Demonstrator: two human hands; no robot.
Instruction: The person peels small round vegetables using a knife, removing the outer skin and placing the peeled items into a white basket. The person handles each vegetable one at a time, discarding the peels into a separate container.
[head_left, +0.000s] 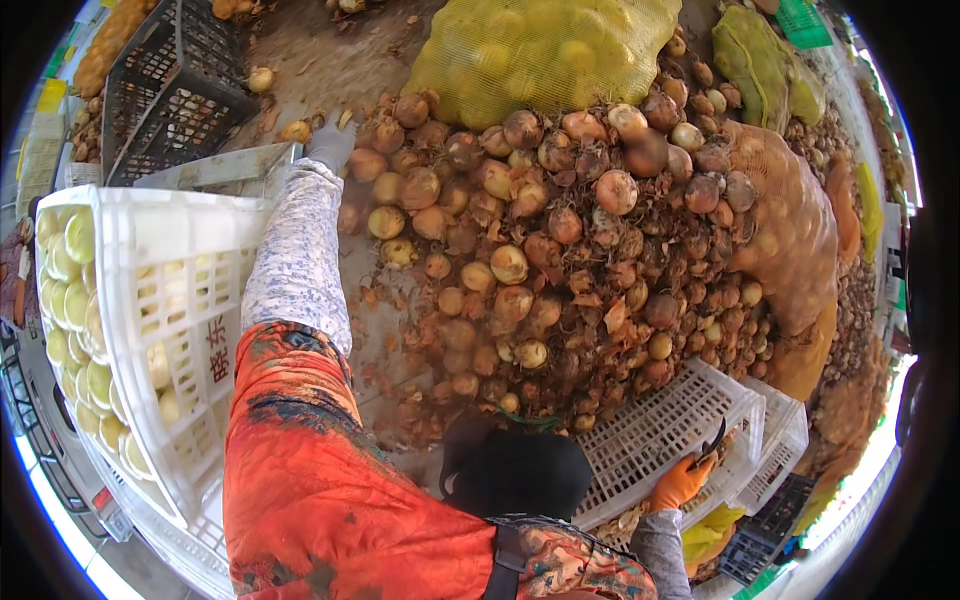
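My left hand (332, 144), in a grey glove, reaches to the left edge of a heap of unpeeled onions (510, 264). A small yellowish piece (344, 119) shows at its fingers; whether they grip it cannot be told. Just left of that hand lies a single onion (296, 131). On the lower right, my right hand (679, 481), in an orange glove, is closed around a hand cutting tool with a dark curved blade (718, 437). That hand is over a white plastic crate (667, 427) beside the heap.
A white crate of pale peeled onions (172, 281) stands close at my left. Beyond it is a black crate (176, 97). A full yellow mesh sack (540, 56) lies behind the heap, with an orange mesh sack (784, 217) to its right. Loose skins litter the floor (375, 300).
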